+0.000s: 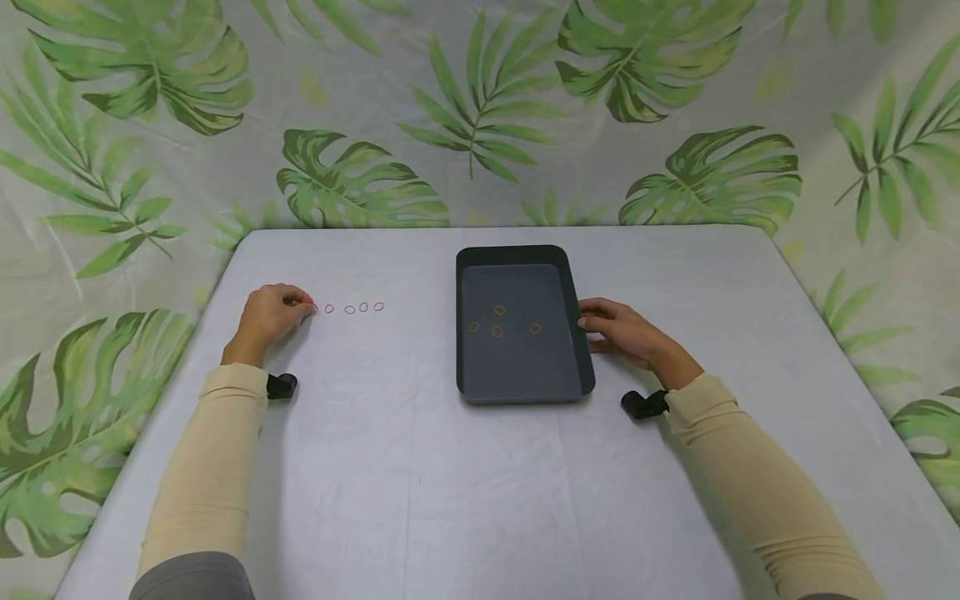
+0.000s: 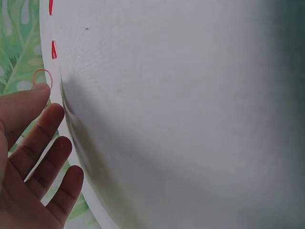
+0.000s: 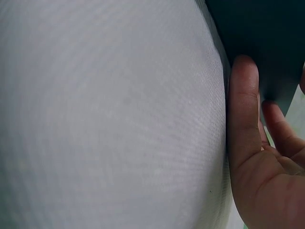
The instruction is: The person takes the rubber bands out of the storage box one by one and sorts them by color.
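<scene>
At the left, my left hand [image 1: 272,321] pinches a small red rubber band [image 2: 43,72] between thumb and index finger; its other fingers are spread apart in the left wrist view. That band is at the left end of a row of red rubber bands [image 1: 363,307] on the white tabletop. My right hand [image 1: 626,333] touches the right outer wall of a dark grey tray [image 1: 525,387], fingers fairly straight. In the right wrist view its fingertips [image 3: 244,71] rest against the tray's side. Several orange rubber bands [image 1: 497,332] lie spread out inside the tray.
A white cloth [image 1: 480,500] covers the table. Its far edge meets a leaf-patterned curtain [image 1: 480,108], which also hangs at both sides. Each wrist carries a small black camera [image 1: 282,386].
</scene>
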A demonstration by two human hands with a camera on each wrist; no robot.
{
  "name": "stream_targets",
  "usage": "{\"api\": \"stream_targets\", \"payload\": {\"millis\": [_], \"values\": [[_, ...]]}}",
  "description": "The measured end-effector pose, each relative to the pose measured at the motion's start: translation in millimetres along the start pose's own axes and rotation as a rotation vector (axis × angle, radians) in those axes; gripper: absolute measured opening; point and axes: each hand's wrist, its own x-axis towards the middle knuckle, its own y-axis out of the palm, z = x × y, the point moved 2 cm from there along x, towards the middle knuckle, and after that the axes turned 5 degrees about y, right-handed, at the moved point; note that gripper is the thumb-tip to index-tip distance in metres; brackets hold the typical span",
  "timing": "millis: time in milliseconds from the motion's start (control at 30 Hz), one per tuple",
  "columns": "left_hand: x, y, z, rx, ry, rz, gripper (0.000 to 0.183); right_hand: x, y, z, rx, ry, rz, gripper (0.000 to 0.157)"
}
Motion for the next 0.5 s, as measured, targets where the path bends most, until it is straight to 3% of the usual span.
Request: {"api": "stream_targets", "payload": {"millis": [300, 500], "values": [[-2.7, -2.9, -2.5, 0.003, -0.022, 0.019, 0.028, 0, 0.6, 2, 0.002, -0.006, 0.01, 0.055], [-1.7, -6.3, -11.4, 0.005, 0.057, -0.03, 0.027, -2, 0.7, 2, 0.008, -0.005, 0.015, 0.056]]}}
